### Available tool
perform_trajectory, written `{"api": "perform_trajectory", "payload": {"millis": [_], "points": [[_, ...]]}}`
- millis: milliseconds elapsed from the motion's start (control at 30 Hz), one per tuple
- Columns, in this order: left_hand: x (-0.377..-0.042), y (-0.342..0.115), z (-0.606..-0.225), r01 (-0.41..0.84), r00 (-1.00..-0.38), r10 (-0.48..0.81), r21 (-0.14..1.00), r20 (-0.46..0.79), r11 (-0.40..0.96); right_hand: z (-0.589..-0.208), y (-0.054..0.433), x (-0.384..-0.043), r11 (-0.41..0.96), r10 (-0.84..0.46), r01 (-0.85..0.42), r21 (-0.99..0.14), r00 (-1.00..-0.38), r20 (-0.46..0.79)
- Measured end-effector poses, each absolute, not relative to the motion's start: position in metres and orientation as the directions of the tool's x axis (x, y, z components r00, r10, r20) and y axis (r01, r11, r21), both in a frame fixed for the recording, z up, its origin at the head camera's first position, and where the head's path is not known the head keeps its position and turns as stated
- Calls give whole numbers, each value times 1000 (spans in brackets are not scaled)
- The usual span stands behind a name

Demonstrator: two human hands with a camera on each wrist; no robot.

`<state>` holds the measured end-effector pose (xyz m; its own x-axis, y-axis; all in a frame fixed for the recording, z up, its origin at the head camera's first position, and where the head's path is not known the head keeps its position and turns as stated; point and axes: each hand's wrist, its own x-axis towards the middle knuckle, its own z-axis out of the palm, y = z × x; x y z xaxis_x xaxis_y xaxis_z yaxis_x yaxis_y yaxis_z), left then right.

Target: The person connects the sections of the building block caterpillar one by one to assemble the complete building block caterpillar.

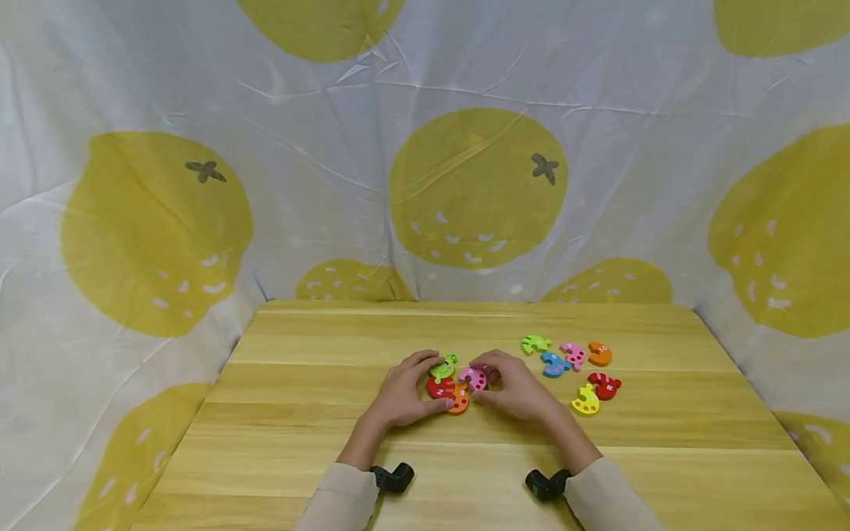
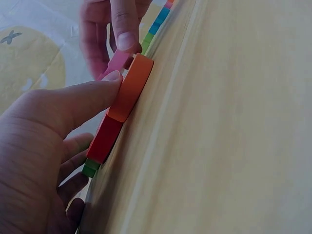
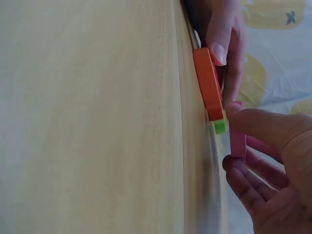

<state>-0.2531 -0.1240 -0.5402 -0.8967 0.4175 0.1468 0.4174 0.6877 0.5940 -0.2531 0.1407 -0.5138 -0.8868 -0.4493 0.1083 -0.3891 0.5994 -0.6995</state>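
Observation:
Three puzzle pieces lie locked together on the wooden table: a green head piece (image 1: 443, 367), a red piece (image 1: 440, 388) marked 2, and an orange piece (image 1: 459, 401) with dots. My left hand (image 1: 404, 391) steadies this group, its thumb against the orange piece and its fingers around the green end. Between thumb and fingers, my right hand (image 1: 515, 386) pinches a pink dotted piece (image 1: 473, 379) right beside the group. In the right wrist view the pink piece (image 3: 238, 139) is held slightly above the tabletop, close to the orange piece (image 3: 207, 84).
To the right lie more pieces: light green (image 1: 535, 344), blue (image 1: 555, 364), pink (image 1: 573, 356), orange (image 1: 600, 354) marked 10, red (image 1: 604, 385) and yellow (image 1: 586, 400). A lemon-print cloth (image 1: 483, 310) hangs along the table's back edge.

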Motion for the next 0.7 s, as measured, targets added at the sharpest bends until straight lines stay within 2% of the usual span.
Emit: {"api": "perform_trajectory", "payload": {"millis": [233,700], "points": [[-252,-123,-538,414,-898,415,589,143,694,-512,135,-256,596,-496,-407,-692,-864,80],[-252,-123,-537,410,-900,415,589,137,696,-508,133,-255,636,-489,-387,-667,-872,40]]}}
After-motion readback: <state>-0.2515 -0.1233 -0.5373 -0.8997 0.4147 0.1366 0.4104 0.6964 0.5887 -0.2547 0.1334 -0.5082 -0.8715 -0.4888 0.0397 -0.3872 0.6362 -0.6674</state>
